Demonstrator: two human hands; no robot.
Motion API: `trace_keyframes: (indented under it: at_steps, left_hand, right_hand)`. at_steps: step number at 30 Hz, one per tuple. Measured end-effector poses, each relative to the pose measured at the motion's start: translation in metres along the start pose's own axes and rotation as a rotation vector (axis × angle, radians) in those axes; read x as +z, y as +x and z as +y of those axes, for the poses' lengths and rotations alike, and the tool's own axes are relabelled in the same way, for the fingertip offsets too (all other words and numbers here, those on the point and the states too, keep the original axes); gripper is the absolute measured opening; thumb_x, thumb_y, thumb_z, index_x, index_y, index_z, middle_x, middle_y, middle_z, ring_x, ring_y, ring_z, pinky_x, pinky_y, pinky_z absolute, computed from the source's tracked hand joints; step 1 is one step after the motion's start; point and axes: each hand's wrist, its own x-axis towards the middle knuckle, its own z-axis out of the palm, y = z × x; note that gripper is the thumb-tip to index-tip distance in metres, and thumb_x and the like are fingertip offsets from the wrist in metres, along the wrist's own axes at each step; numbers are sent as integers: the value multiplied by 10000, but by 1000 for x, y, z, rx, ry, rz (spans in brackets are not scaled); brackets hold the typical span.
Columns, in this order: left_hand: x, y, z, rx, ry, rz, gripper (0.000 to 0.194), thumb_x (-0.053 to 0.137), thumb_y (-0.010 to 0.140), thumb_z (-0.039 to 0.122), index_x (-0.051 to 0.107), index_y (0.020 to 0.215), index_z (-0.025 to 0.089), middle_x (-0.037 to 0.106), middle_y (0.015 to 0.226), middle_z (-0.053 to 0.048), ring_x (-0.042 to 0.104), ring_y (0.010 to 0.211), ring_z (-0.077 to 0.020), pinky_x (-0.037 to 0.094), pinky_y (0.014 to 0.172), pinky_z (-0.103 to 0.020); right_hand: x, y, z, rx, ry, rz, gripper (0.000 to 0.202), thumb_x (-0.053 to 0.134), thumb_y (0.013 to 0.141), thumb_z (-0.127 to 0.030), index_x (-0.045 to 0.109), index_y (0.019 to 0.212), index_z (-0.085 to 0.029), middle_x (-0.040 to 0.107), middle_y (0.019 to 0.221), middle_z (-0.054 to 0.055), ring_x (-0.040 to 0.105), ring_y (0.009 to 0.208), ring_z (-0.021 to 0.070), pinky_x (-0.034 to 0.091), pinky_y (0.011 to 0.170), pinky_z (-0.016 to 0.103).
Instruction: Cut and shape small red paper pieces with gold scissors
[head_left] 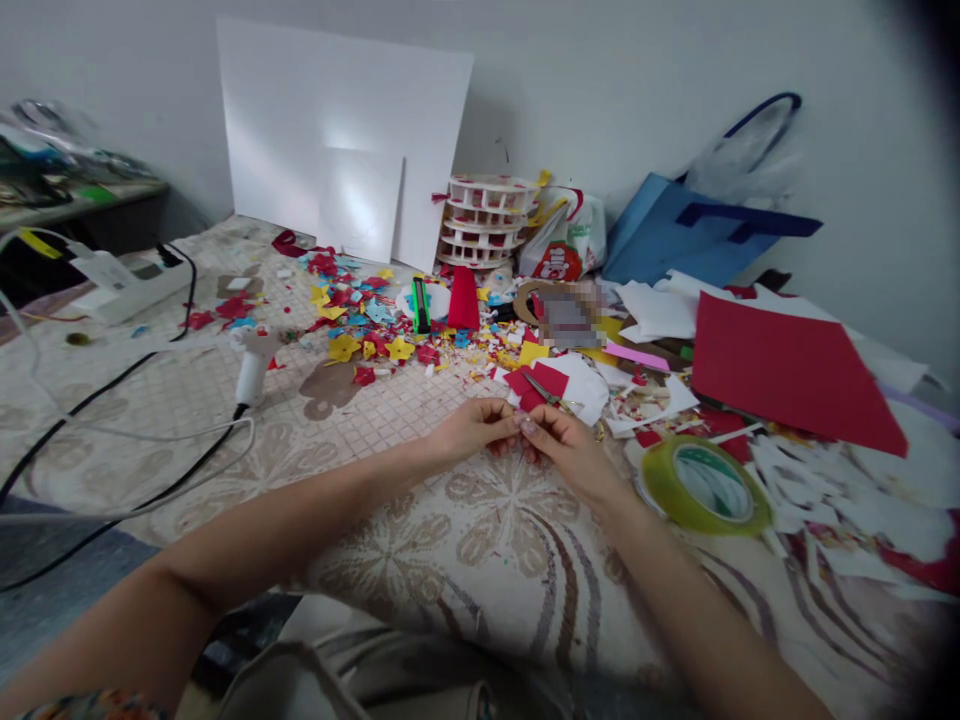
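Narrowly pinched, the left hand (480, 425) and right hand (566, 440) meet at the fingertips (anything held is too small to tell) near scissors (543, 390).

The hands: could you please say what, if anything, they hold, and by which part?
It cannot be told: left hand and right hand meet, anything between hidden or too small.

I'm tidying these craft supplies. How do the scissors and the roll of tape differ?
The scissors are slim and pointed; the roll of tape is a thick yellowish ring. The scissors lie on red paper just beyond the right hand; the roll of tape rests farther right. Both are on the cloth-covered table.
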Motion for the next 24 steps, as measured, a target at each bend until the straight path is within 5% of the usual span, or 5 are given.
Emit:
trace_keyframes:
  at_steps: [6, 14, 20, 24]
  left_hand:
    - [-1, 1, -1, -100, -81, -54, 452, 631, 646, 567, 499, 677, 136, 528, 594, 25, 480, 492, -53, 377, 509, -197]
    - [-1, 1, 1, -12, 8, 9, 346, 640, 691, 456, 504, 679, 137, 503, 538, 48, 467, 492, -54, 360, 508, -189]
    - [-1, 2, -1, -39, -12, -47, 378, 678, 652, 464, 525, 715, 124, 568, 599, 11, 519, 526, -69, 408, 546, -210]
    - [-4, 2, -2, -29, -38, 12, 368, 730, 599, 412, 529, 676, 114, 577, 564, 7, 518, 494, -65, 409, 522, -205]
  right_hand:
    - [-2, 0, -2, -17, 19, -28, 247, 583, 775, -455, 535, 725, -218, 561, 659, -23, 464, 530, 114, 365, 508, 244]
    - [-3, -1, -2, -3, -27, -84, 251, 539, 817, -430, 521, 704, -207, 480, 577, -44, 445, 514, 106, 347, 505, 234]
    - [-2, 0, -2, -16, -5, 39, 247, 552, 793, -448, 535, 720, -213, 529, 582, -36, 466, 508, 117, 368, 508, 247]
    - [-15, -1, -6, -64, -310, 148, 287, 462, 839, -472, 537, 746, -211, 540, 586, -23, 492, 538, 137, 383, 540, 259]
